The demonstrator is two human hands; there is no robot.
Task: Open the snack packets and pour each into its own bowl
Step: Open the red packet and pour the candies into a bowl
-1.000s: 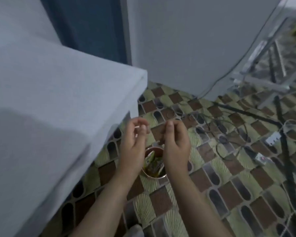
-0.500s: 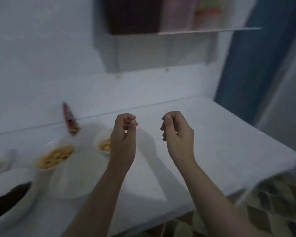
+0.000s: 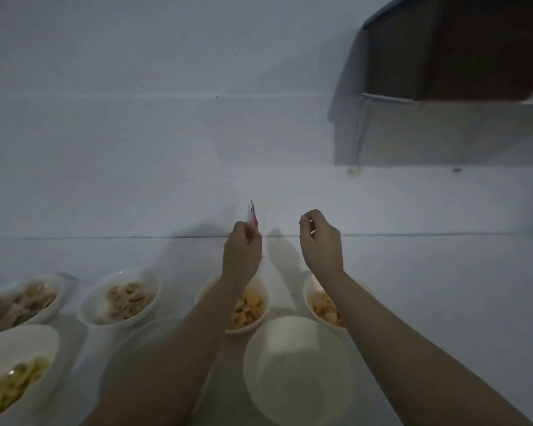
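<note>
- Head view, dim light, white desk (image 3: 443, 287) against a white wall (image 3: 136, 133).
- Left hand (image 3: 242, 253) raised over the desk, fingers curled round a small red snack packet (image 3: 253, 215); packet sticks up approx upright out of the top of the fist, thin edge toward the camera.
- Right hand (image 3: 320, 241) up at about the same height, just beside the left but apart from it; fingers curled, thumb and fingertips close together. Something pale glints at the fingertips – too small to tell if it pinches a scrap or nothing.
- Bowls, all white, on the desk nearer than the hands:
- far-left bowl (image 3: 53, 305) w/ pale brownish pieces;
- next bowl (image 3: 150, 290) w/ light brown ring-like snacks;
- bowl under the left forearm (image 3: 263, 296) w/ yellow chunks, partly hidden by the arm;
- bowl under the right forearm (image 3: 308, 295) w/ orange-ish pieces, mostly covered;
- bottom-left bowl (image 3: 48, 342) w/ yellow-green strips;
- large near bowl (image 3: 299, 370) between the two forearms, nothing visible inside it.
- Another rounded bowl rim (image 3: 120, 352) shows left of the left forearm, contents hidden.
- Upper right: wall shelf (image 3: 443, 130) w/ a dark brown box (image 3: 459, 47) on it.
</note>
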